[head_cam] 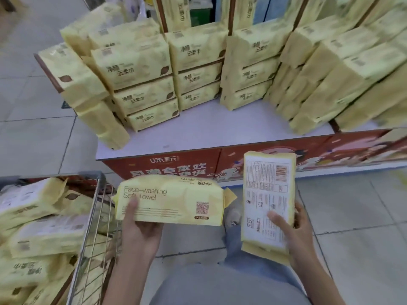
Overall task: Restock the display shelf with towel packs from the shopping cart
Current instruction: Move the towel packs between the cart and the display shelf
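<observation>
On the display shelf (209,130), the stacks (193,69) lean, and the corner pack (103,126) overhangs the edge; a nudge while placing could topple them. Beside the shopping cart (97,208), the left hand (141,232) has a half-closed grip under a sideways towel pack (171,201), thumb on its face. The right hand (297,232) clasps an upright pack (267,194).
</observation>
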A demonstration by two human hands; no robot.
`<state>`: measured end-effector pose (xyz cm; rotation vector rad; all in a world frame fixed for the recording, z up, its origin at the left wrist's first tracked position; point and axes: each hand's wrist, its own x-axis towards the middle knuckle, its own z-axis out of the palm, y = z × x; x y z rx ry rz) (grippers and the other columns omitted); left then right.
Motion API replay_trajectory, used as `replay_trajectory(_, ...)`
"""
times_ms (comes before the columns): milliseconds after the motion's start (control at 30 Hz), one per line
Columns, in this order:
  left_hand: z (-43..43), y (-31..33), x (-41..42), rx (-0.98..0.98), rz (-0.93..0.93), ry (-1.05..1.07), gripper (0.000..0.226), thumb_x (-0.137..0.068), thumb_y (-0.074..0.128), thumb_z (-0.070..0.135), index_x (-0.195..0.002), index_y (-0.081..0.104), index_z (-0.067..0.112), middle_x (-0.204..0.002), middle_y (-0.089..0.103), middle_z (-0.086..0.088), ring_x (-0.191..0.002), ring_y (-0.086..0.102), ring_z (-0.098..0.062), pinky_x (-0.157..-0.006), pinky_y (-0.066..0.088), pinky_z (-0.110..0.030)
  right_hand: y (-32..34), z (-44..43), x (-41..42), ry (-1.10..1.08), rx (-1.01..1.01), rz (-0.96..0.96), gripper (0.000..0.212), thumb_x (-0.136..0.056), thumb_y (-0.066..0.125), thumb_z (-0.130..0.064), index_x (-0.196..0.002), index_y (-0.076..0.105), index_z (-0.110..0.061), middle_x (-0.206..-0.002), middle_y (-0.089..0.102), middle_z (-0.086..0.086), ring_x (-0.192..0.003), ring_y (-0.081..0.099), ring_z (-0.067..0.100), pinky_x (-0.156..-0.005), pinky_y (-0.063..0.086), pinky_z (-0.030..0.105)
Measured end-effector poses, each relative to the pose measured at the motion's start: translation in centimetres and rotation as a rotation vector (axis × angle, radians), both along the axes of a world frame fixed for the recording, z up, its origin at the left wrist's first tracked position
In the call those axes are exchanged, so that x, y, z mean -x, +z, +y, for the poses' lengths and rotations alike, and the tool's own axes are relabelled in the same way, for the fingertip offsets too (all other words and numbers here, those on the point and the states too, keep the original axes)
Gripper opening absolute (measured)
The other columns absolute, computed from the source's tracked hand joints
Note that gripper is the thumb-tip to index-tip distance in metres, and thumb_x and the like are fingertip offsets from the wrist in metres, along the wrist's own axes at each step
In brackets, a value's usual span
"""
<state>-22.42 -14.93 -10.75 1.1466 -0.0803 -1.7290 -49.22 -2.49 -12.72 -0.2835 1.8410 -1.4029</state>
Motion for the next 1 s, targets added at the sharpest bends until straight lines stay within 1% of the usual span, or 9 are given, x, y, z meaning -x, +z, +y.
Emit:
replay_trajectory(67,-1.7,-0.1,2.5,-0.021,-0.014,-0.013,0.074,-0.041,0.087,0.042,-0.109,0.065,0.023,-0.099,0.074,0.000,-0.084,0.072,-0.017,-0.067,0.060,-0.034,-0.4,-1.1,1.8,-0.012,-0.002,-0.009,0.080,-0.057,0.084,-0.022,-0.128,0.047,-0.018,-0.116,0.065,0.007,-0.100,0.066,0.028,-0.081,0.056,0.045)
replay_trajectory(200,-5.1,0.1,8.0,-0.011,-0.001,0.000,0.037,-0.070,0.067,0.034,-0.105,0.064,0.022,-0.089,0.075,0.003,-0.078,0.072,-0.013,-0.059,0.058,-0.028,-0.8,-4.5,6.3,0.015,0.001,-0.025,0.064,-0.070,0.080,-0.008,-0.126,0.048,-0.016,-0.114,0.065,0.007,-0.098,0.066,0.026,-0.075,0.056,0.040)
replay_trajectory(300,-7.1,0.0,12.2,-0.009,-0.022,0.021,0.035,-0.068,0.066,0.034,-0.101,0.065,0.023,-0.087,0.075,0.004,-0.075,0.072,-0.012,-0.057,0.058,-0.028,-0.5,-7.2,10.6,0.073,-0.020,-0.008,0.052,-0.072,0.077,-0.006,-0.115,0.050,-0.017,-0.106,0.066,0.002,-0.091,0.067,0.019,-0.062,0.056,0.027)
replay_trajectory(400,-8.4,-0.7,15.4,-0.024,-0.014,0.066,0.027,-0.075,0.065,0.034,-0.100,0.067,0.024,-0.089,0.075,0.003,-0.076,0.072,-0.014,-0.057,0.058,-0.030,-0.3,-9.9,14.6,0.121,-0.015,0.001,0.054,-0.072,0.077,-0.004,-0.116,0.049,-0.020,-0.103,0.064,-0.005,-0.089,0.065,0.012,-0.055,0.054,0.017)
replay_trajectory(467,-8.9,-1.2,17.2,-0.027,-0.007,0.092,0.019,-0.085,0.059,0.033,-0.101,0.067,0.025,-0.091,0.075,0.003,-0.077,0.072,-0.014,-0.060,0.059,-0.030,-0.4,-11.7,16.8,0.146,-0.022,0.004,0.060,-0.072,0.077,-0.005,-0.121,0.048,-0.021,-0.106,0.063,-0.006,-0.092,0.064,0.012,-0.058,0.054,0.019)
replay_trajectory(600,-9.7,-1.9,19.5,-0.035,-0.001,0.127,0.024,-0.091,0.052,0.035,-0.109,0.065,0.025,-0.099,0.074,0.002,-0.085,0.071,-0.015,-0.069,0.059,-0.032,-1.2,-15.2,20.0,0.178,-0.075,-0.002,0.063,-0.071,0.080,-0.010,-0.122,0.044,-0.024,-0.111,0.061,0.004,-0.096,0.064,0.023,-0.071,0.054,0.037)
replay_trajectory(767,-11.5,-2.6,21.0,-0.055,-0.041,0.137,0.023,-0.090,0.053,0.036,-0.101,0.070,0.025,-0.101,0.073,0.002,-0.087,0.071,-0.016,-0.075,0.059,-0.033,-2.1,-19.6,21.8,0.174,-0.117,-0.013,0.065,-0.069,0.082,-0.012,-0.123,0.046,-0.019,-0.113,0.061,0.004,-0.101,0.063,0.024,-0.080,0.054,0.040)
replay_trajectory(867,-13.5,-3.1,21.5,-0.060,-0.062,0.131,0.023,-0.090,0.054,0.036,-0.105,0.067,0.026,-0.103,0.072,0.002,-0.089,0.070,-0.015,-0.079,0.057,-0.032,-3.1,-22.8,22.2,0.128,-0.172,0.023,0.072,-0.063,0.086,-0.022,-0.122,0.044,-0.023,-0.118,0.060,0.003,-0.103,0.063,0.022,-0.088,0.054,0.043)
replay_trajectory(1000,-16.4,-3.2,22.4,-0.073,-0.068,0.137,0.021,-0.089,0.055,0.035,-0.093,0.073,0.025,-0.097,0.074,0.003,-0.085,0.071,-0.014,-0.074,0.059,-0.031,-4.0,-27.6,22.4,0.004,-0.267,0.099,0.081,-0.052,0.088,-0.035,-0.118,0.043,-0.022,-0.117,0.060,0.000,-0.103,0.061,0.020,-0.091,0.051,0.043)
